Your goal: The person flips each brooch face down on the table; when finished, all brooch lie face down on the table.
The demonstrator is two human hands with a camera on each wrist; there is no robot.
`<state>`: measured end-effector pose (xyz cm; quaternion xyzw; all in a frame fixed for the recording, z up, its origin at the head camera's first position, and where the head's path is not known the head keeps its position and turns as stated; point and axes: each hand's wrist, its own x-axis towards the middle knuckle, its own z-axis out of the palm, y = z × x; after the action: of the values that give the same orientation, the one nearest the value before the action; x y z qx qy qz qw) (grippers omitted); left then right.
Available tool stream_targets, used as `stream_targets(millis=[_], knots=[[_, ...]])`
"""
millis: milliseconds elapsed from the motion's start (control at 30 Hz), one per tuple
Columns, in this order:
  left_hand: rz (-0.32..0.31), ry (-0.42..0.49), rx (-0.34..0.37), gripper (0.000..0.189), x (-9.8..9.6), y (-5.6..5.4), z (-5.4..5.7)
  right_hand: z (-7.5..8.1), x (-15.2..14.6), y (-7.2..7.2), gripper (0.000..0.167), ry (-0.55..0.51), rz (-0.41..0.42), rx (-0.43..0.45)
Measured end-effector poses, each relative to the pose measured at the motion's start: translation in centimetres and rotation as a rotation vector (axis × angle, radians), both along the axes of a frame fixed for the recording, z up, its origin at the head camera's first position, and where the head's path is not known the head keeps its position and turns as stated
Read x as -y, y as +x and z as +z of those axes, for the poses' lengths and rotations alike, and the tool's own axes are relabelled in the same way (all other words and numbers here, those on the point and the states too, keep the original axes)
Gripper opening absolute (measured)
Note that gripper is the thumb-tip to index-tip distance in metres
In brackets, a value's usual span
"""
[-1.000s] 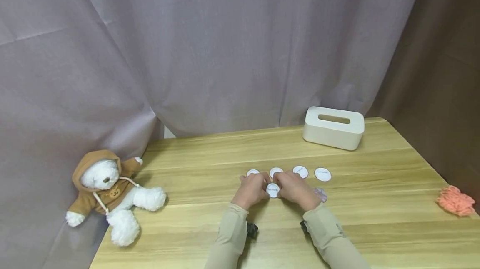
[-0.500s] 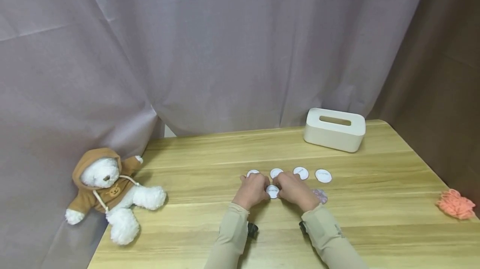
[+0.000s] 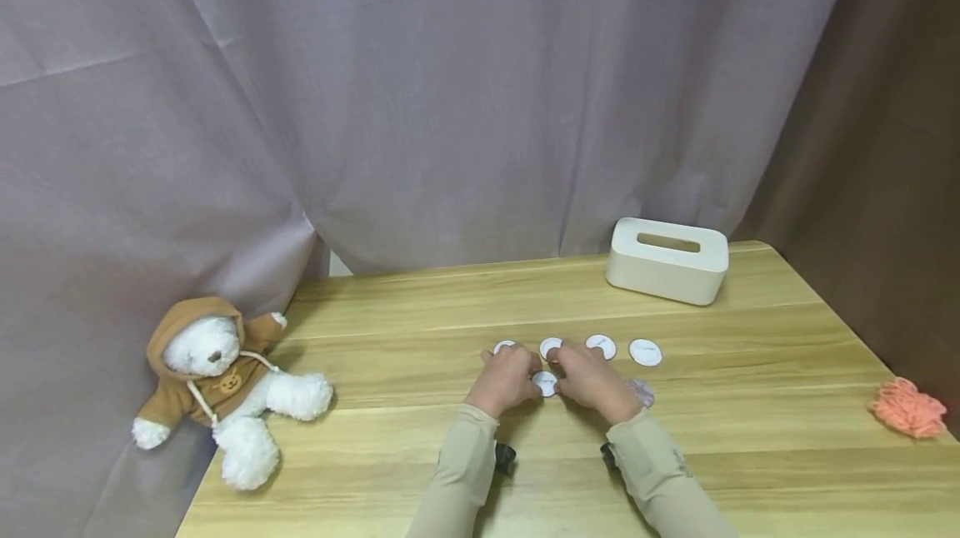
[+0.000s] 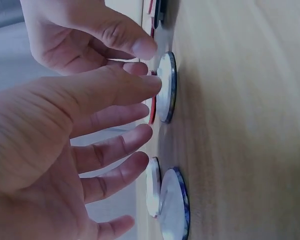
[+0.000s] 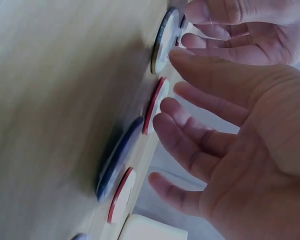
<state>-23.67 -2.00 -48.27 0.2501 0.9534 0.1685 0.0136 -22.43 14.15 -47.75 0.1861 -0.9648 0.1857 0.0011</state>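
A round white badge [image 3: 544, 383] with a line of dark print lies on the wooden table between my hands. From its left side my left hand [image 3: 507, 378] reaches in, thumb tip touching or very near its edge, the other fingers loosely spread. My right hand [image 3: 592, 380] is on the other side, thumb by the badge, fingers relaxed. In the left wrist view the badge [image 4: 166, 87] shows a dark rim. Behind stand a row of similar badges: the left one [image 3: 504, 346], two in the middle [image 3: 551, 347] and the right one [image 3: 646, 352]. My fingers partly cover some.
A purple-patterned disc [image 3: 641, 391] lies beside my right hand. A white tissue box [image 3: 667, 261] stands at the back right. A teddy bear [image 3: 217, 384] in a brown hoodie sits at the left edge, and a coral yarn bundle [image 3: 909, 408] at the right edge.
Both hands stay almost in place around the badge, with only slight finger movement. The badges in the back row and the other objects have not visibly moved.
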Motion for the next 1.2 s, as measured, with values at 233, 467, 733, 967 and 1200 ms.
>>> stream_targets(millis=[233,467,733,967,1200], knots=[[-0.023,0.107,0.043,0.025,-0.6,0.0,0.1,0.4,-1.3,0.4,0.031,-0.063,-0.008,-0.021],[-0.028,0.17,0.024,0.041,-1.1,0.0,-0.2,0.5,-2.6,0.6,0.028,-0.172,-0.018,-0.022],[-0.048,0.207,0.053,0.046,-2.5,0.0,-0.1,0.7,-4.2,0.7,0.028,-0.199,-0.043,-0.023],[-0.076,0.175,0.041,0.045,-3.6,0.0,-0.5,0.4,-5.3,1.1,0.04,-0.191,-0.073,0.022],[-0.114,0.159,0.022,0.039,-4.6,0.0,-0.6,0.1,-6.2,1.4,0.053,-0.203,-0.056,0.023]])
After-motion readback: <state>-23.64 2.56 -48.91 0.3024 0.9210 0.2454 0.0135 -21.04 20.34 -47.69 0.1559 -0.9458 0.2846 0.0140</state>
